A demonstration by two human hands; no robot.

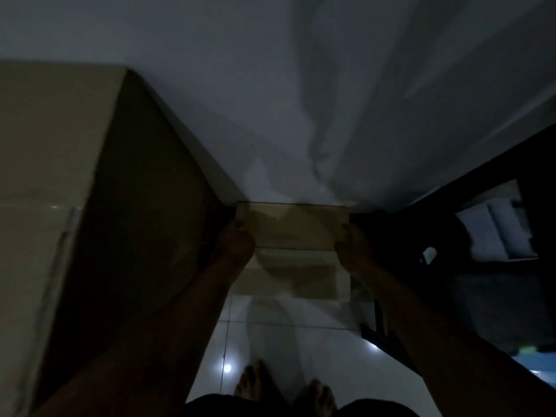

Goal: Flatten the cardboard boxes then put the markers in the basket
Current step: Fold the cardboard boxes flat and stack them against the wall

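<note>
Left hand and right hand each grip one side of a small box, near a white sheet.

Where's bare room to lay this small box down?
The white sheet beyond the small box is bare; so is the tiled floor by the feet. Left is crowded by the big carton; right by dark furniture.

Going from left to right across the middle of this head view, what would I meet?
Large cardboard box → left hand → small cardboard box, gripped at its two ends by both hands → right hand → dark furniture frame at the far right, too dim to make out.
</note>
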